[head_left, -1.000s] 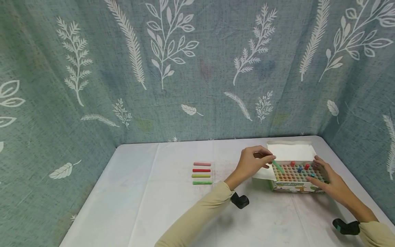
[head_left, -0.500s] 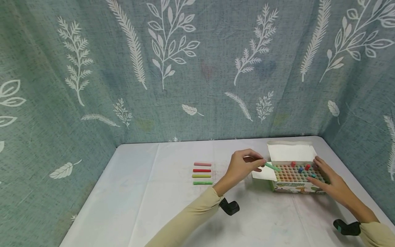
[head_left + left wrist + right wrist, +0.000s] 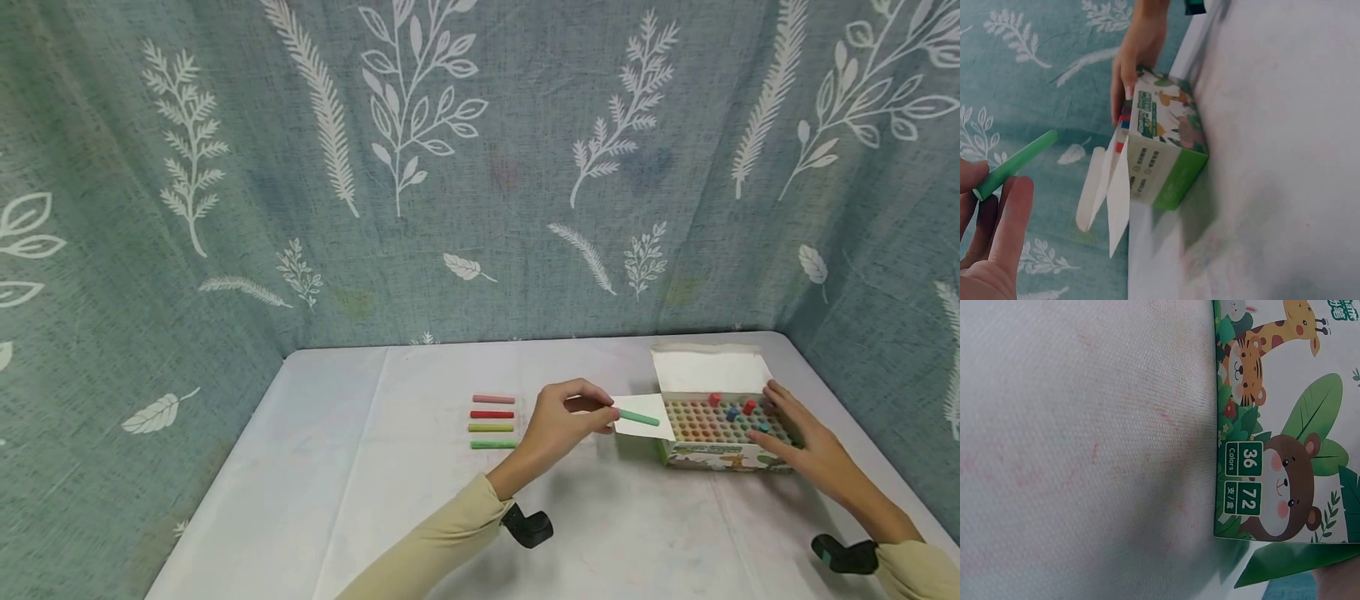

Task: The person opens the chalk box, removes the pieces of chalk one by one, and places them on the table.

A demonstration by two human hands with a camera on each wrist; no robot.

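In the head view my left hand (image 3: 561, 427) pinches a green chalk stick (image 3: 639, 417) between thumb and fingers, above the white side flap of the chalk box. The stick also shows in the left wrist view. The cardboard chalk box (image 3: 712, 457) stands lid up, with a holder full of round holes inside. A few red and blue chalks (image 3: 750, 407) poke up from the holes. My right hand (image 3: 810, 450) holds the box at its right end, thumb toward the front and fingers at the back. Animal prints cover the box front (image 3: 1279, 487) in the right wrist view.
Left of my left hand, a pink chalk (image 3: 493, 399), a red chalk (image 3: 492, 414), a yellow chalk (image 3: 491, 427) and a green chalk (image 3: 493, 445) lie in a column on the white table (image 3: 405, 500). A leaf-patterned curtain (image 3: 510, 183) surrounds the table's back and sides.
My left hand has moved left, away from the box's holes, carrying the green chalk stick, which has tipped from steep to nearly level. My right hand has stayed on the box.
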